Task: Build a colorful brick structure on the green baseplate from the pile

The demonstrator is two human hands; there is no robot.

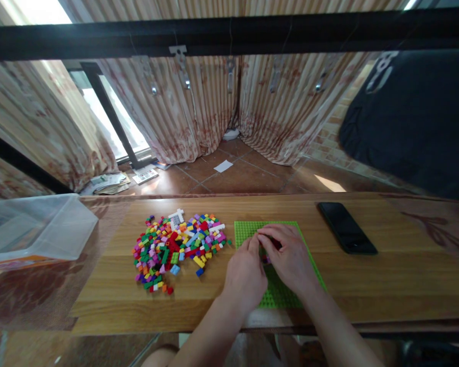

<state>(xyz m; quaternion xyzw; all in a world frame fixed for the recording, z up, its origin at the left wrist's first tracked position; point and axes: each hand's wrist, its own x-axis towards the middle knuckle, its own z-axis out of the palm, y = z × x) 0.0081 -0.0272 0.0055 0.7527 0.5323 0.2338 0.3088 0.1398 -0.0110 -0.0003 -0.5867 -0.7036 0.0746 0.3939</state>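
Note:
A bright green studded baseplate lies on the wooden tabletop, partly covered by both hands. Over its middle, my left hand is closed, thumb and fingers pinched together. My right hand meets it from the other side, its fingers curled and the tips touching or almost touching those of the left. Whatever sits between the fingertips is hidden. Between the hands a little pink and purple of some small toy bricks shows low over the plate. To the left spreads a heap of many-coloured toy bricks.
A black phone rests on the table to the right. At the far left stands a clear plastic bin, tipped on its side. Beyond the table are a dark horizontal bar, curtains, and papers on the tiled floor.

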